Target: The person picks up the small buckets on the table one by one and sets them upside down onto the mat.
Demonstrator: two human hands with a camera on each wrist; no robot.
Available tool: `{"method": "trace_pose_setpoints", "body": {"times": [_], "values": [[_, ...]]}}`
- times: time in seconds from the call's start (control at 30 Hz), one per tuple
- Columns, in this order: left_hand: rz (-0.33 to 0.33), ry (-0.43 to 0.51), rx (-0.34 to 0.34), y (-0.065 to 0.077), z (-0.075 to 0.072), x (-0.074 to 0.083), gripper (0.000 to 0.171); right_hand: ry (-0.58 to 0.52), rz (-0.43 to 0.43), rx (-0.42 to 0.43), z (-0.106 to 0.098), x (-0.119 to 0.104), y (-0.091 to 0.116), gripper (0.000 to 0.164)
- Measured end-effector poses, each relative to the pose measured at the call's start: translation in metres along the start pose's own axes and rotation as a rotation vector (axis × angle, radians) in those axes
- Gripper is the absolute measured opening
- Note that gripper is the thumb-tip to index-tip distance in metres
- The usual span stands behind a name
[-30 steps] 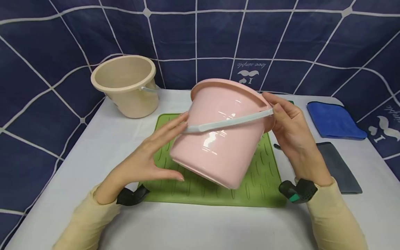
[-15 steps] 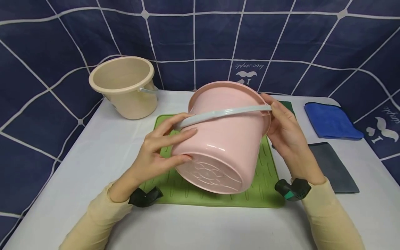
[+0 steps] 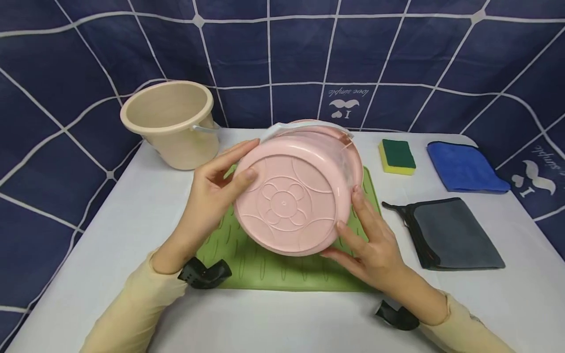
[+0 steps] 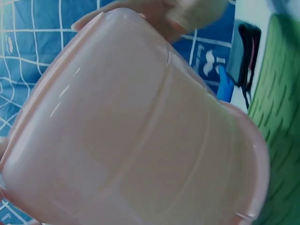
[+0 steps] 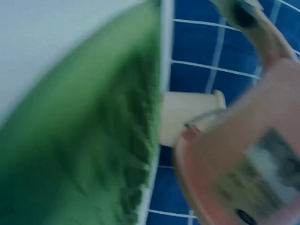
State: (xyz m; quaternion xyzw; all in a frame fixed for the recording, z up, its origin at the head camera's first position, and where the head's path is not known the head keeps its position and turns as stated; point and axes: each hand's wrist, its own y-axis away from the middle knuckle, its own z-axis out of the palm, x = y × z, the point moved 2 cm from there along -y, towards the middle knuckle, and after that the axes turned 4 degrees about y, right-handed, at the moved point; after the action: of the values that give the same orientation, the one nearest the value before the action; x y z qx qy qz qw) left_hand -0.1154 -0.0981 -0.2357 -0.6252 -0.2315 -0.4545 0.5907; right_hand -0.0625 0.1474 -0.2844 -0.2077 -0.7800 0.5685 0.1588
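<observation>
A pink bucket (image 3: pixel 283 230) is held over a green ribbed mat (image 3: pixel 247 274), its flower-patterned base turned toward me. My left hand (image 3: pixel 216 191) grips the base edge at the left, thumb on the underside and fingers behind the wall. My right hand (image 3: pixel 375 247) lies along the lower right of the base with fingers spread and fairly straight, fingertips right at the edge. The pale handle (image 3: pixel 304 126) arches over the far side of the bucket. In the right wrist view, blurred, a printed label (image 5: pixel 262 178) shows on the bucket's wall.
A beige bucket (image 3: pixel 176 132) stands upright at the back left. On the right lie a green and yellow sponge (image 3: pixel 397 157), a folded blue cloth (image 3: pixel 465 166) and a dark grey cloth (image 3: pixel 454 233) with a loop. A blue tile-patterned curtain (image 3: pixel 300 54) hangs behind the white table.
The pink bucket has tipped so its base faces me. My left hand has closed on its base edge. My right hand has left the rim and handle end and come down to the base.
</observation>
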Motion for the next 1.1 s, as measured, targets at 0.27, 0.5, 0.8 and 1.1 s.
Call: {"method": "trace_pose_setpoints", "body": {"times": [0.27, 0.5, 0.8, 1.1], "values": [[-0.086, -0.068, -0.270, -0.028, 0.017, -0.008, 0.060, 0.006, 0.246, -0.089, -0.007, 0.012, 0.020, 0.065], [-0.051, -0.137, -0.572, -0.073, 0.032, -0.037, 0.077, -0.047, 0.561, -0.131, -0.029, 0.032, 0.021, 0.087], [-0.193, 0.026, -0.647, -0.109, 0.040, -0.111, 0.071, 0.031, 0.687, -0.175, -0.028, 0.037, 0.013, 0.082], [-0.234, 0.067, -0.646, -0.125, 0.036, -0.144, 0.066, 0.012, 0.785, -0.168, -0.014, 0.050, 0.017, 0.088]]}}
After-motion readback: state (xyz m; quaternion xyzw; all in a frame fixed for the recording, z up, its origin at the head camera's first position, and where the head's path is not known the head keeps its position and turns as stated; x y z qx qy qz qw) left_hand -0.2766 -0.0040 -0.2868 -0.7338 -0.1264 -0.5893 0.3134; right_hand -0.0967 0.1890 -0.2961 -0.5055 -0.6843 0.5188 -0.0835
